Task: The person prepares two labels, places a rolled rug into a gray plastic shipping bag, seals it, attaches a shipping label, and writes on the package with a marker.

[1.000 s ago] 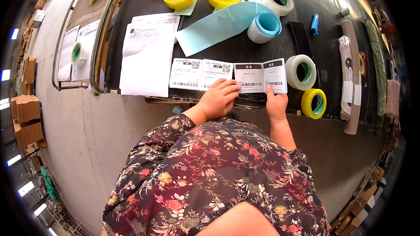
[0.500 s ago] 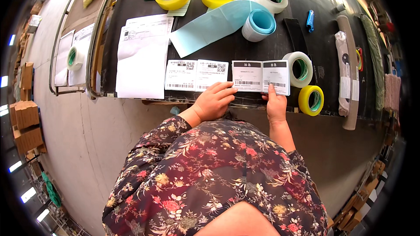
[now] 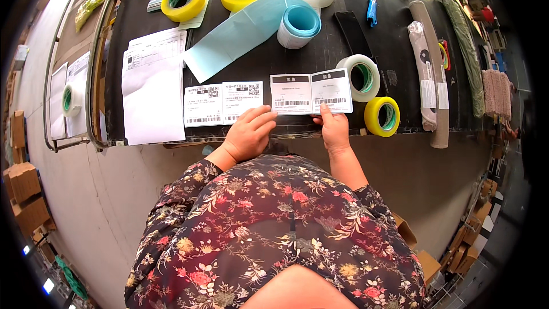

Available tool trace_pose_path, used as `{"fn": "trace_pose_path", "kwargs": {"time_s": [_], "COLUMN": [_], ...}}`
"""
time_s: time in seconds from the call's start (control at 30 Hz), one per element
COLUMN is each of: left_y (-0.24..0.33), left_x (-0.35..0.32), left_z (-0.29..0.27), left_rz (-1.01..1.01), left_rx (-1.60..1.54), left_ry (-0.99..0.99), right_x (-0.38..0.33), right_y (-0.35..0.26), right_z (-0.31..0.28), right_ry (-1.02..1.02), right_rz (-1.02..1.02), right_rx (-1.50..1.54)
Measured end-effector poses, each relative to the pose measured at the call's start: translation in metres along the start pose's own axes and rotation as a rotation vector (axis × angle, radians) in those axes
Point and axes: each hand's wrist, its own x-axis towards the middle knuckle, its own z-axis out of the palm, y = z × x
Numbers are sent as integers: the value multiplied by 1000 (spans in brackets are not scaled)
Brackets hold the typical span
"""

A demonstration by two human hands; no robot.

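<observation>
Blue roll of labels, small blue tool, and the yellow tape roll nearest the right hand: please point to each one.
blue roll of labels (image 3: 301, 24): head view, on the roll's open top end.
small blue tool (image 3: 372, 11): head view, on its middle.
yellow tape roll (image 3: 374, 115): head view, on its yellow outer band, left side.

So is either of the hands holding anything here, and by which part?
Nothing is lifted. The right hand presses the near edge of the right label pair; the left hand rests fingertips at the left label pair's near edge.
</observation>
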Motion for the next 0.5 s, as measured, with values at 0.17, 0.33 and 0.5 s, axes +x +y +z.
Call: {"fn": "trace_pose_path", "kwargs": {"time_s": [0.17,0.33,0.5], "left_y": [1,2,1], "left_x": [2,4,3], "left_z": [-2,-5,-2], "left_rz": [-14,-10,1], "left_rx": [-42,-34,-42], "left_ry": [-13,-5,24], "right_x": [2,4,2], "right_y": [7,10,4], "right_z": [-4,-5,-1], "right_ry": [-13,-33,-23], "right_rz": [-25,-30,-55], "right_rx": [8,-26,-58]}}
